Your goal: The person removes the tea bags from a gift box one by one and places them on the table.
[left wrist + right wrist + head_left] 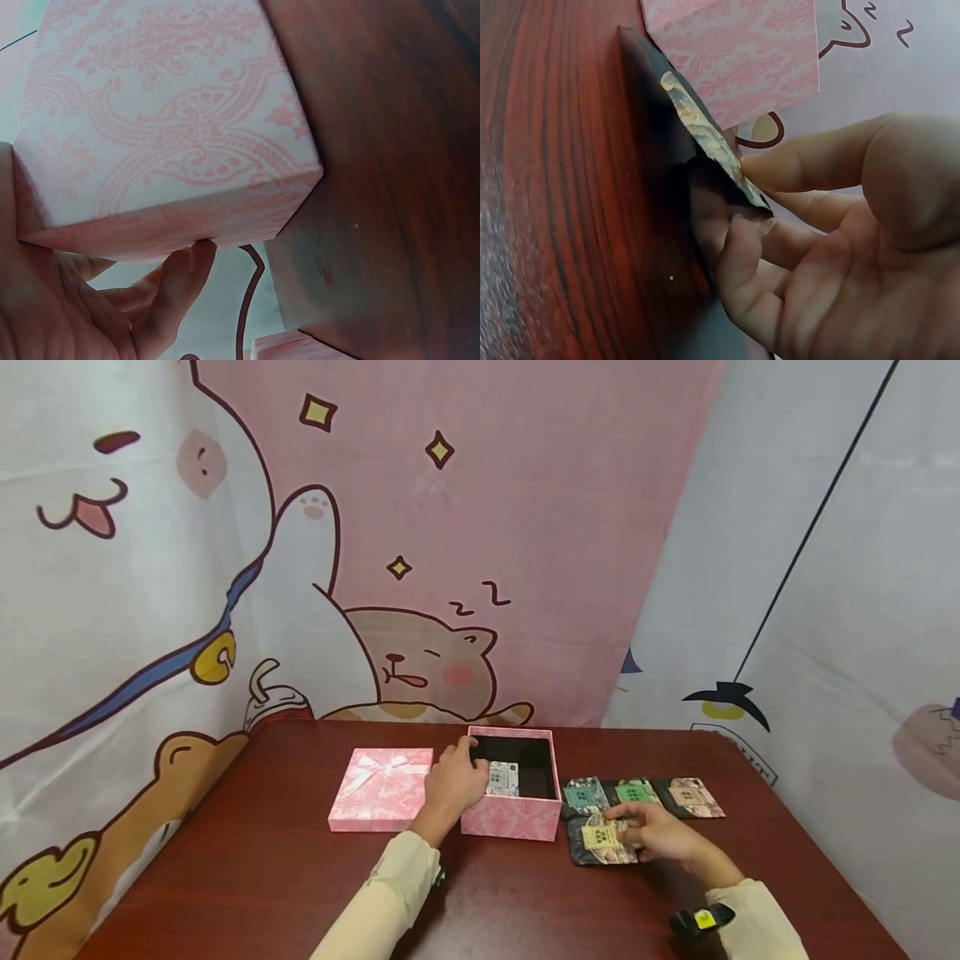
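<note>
Right hand (663, 835) pinches yellow-labelled packet (598, 837) beside pink box (510, 819)

Head view: the box stands near the far edge of the table (247, 885), left hand (454, 782) gripping its left wall; the packet lies towards the right edge, in front of three other packets (636, 792). Left wrist view: curled fingers (175, 289) touch the box's side. Right wrist view: thumb and fingers, barely parted, hold the packet's edge.

Indoor tabletop setting, room type indeterminable: cartoon-printed cloth (540, 527) spans the upper frame behind a reddish-brown table (247, 877).
</note>
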